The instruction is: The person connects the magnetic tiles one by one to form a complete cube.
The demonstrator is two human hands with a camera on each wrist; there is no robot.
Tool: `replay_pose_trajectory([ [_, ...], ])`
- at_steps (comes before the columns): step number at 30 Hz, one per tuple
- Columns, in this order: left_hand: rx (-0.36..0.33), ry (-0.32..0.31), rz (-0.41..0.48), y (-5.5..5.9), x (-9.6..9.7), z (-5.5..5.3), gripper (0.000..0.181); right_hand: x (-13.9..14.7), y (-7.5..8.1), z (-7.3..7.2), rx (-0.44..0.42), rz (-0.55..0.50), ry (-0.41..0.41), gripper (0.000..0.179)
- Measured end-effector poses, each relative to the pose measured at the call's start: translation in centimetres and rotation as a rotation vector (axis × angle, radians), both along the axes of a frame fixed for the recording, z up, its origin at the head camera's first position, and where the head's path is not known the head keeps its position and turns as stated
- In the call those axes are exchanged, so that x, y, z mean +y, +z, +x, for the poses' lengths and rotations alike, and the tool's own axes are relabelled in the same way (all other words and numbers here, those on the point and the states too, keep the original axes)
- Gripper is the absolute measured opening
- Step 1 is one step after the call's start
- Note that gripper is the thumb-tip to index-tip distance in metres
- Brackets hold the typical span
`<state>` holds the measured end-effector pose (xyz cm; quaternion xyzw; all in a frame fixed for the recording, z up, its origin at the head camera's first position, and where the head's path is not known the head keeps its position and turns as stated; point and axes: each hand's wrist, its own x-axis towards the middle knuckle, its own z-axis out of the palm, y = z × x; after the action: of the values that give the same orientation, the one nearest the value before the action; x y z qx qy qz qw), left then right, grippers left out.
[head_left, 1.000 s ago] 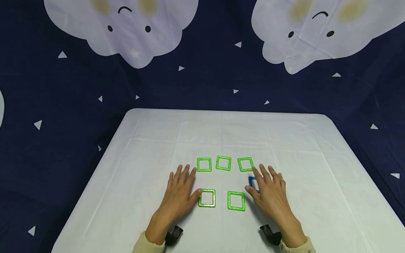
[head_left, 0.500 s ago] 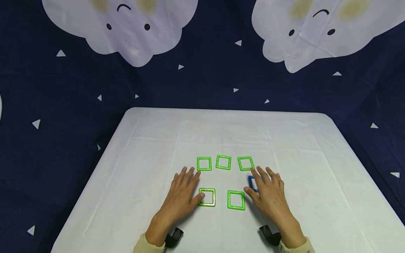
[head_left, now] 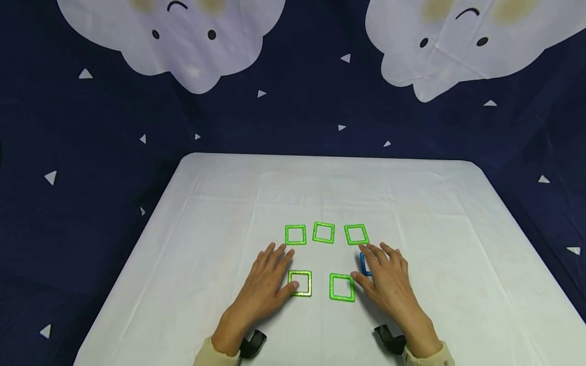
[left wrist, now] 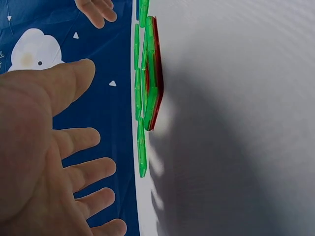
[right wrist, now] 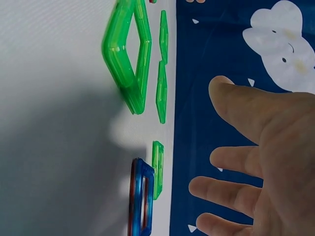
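My left hand [head_left: 262,288] and right hand [head_left: 389,278] grip nothing, fingers apart; if right palm drops, could bump blue square frame [right wrist: 138,196] toward right edge of worktop [head_left: 220,213].

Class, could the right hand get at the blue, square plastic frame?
Probably yes: the right hand, open and empty, hovers above the blue, square plastic frame, and nothing visible lies between them.
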<state>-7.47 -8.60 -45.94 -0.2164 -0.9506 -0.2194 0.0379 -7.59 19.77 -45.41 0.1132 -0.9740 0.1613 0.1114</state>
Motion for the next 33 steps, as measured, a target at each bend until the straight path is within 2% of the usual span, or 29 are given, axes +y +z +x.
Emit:
replay_pose_trajectory([
  [12, 0.028, -0.048, 0.014, -0.31, 0.02, 0.05, 0.064, 0.05, -0.42, 0.05, 0.029, 0.007, 0.049, 0.066],
  [25, 0.044, -0.065, 0.015, -0.62, 0.04, 0.00, 0.065, 0.05, -0.55, 0.17, -0.005, 0.022, 0.086, 0.060],
  [33, 0.045, -0.070, 0.010, -0.71, -0.10, 0.01, 0.061, 0.21, -0.66, 0.14, 0.018, 0.025, 0.120, 0.055],
])
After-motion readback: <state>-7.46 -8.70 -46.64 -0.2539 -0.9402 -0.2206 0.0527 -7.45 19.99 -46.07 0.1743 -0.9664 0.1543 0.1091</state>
